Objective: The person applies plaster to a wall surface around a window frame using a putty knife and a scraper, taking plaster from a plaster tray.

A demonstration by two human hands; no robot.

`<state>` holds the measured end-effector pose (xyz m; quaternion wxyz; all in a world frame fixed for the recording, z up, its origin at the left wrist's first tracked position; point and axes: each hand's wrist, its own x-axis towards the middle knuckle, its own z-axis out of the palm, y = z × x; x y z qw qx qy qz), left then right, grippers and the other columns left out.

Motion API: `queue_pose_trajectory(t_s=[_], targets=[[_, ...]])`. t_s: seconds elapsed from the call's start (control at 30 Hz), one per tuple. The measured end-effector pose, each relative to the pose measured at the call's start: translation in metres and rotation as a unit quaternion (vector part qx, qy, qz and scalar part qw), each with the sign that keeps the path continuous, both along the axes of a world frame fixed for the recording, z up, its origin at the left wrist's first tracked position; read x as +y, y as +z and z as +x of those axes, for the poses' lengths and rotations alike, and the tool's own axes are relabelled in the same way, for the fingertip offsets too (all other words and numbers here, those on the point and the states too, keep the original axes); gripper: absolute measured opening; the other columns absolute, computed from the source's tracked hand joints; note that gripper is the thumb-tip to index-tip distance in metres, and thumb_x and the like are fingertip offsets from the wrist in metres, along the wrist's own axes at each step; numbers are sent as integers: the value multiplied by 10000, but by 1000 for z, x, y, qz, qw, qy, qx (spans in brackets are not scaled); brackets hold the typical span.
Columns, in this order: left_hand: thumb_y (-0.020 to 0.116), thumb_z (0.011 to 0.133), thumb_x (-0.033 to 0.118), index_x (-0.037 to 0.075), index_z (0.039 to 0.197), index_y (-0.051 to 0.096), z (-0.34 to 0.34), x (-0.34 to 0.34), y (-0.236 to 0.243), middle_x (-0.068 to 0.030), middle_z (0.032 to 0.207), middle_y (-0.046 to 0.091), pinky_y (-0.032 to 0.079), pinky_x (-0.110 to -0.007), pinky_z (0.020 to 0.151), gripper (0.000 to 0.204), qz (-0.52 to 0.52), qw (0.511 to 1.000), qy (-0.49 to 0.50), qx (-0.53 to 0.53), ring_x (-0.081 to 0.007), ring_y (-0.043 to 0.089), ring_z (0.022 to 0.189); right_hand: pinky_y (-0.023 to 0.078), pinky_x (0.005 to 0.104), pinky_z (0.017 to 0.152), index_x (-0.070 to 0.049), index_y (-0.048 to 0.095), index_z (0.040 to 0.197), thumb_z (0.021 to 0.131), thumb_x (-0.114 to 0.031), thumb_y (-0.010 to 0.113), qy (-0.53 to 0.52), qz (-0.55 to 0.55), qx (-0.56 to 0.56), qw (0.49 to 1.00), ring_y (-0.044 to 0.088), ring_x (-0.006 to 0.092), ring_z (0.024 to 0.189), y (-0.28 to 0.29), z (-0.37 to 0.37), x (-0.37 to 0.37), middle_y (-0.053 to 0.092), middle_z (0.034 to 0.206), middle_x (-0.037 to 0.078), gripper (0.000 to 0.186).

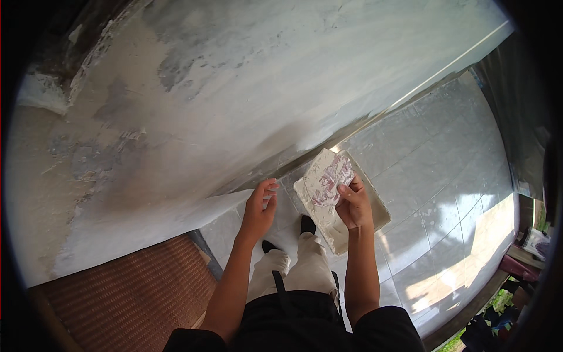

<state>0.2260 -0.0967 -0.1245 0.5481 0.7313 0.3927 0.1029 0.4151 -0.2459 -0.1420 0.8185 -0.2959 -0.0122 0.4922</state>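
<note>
Here, gripping the board (327, 180) by its right edge in the right hand (354, 206), with thumb on the smeared face and fingers mostly hidden behind. Holding the left hand (260, 210) free and half open, with fingers loosely bent, left of centre. Showing the board mid-frame, overlapping the tray (379, 206). Standing on grey tiles (434, 144), beside the patchy wall (193, 117) filling the upper left.

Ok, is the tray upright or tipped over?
Upright: the tray shows its open top, with rim and smeared inside visible, below the right hand and its coated flat piece.
</note>
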Motion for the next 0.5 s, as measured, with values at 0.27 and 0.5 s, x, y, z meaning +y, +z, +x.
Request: queue_pose_trajectory(t_s=[0.27,0.5], targets=[[522,940,106,55,1292,498,-23,13,73,-112,1195,626,469,-374,925,356,88,991,51,-87,-222,605,1074,540,315,797,-28,552,1045,829,56,664,40,83,-55,994,656,182,922,115,-28,53,661,1034,109,257],[522,938,74,27,1197,580,-59,29,112,-111,1102,664,473,-340,903,270,139,973,109,-148,-209,626,1031,507,262,672,-16,566,965,848,54,650,83,88,-223,967,608,112,819,194,-85,73,647,952,71,160]])
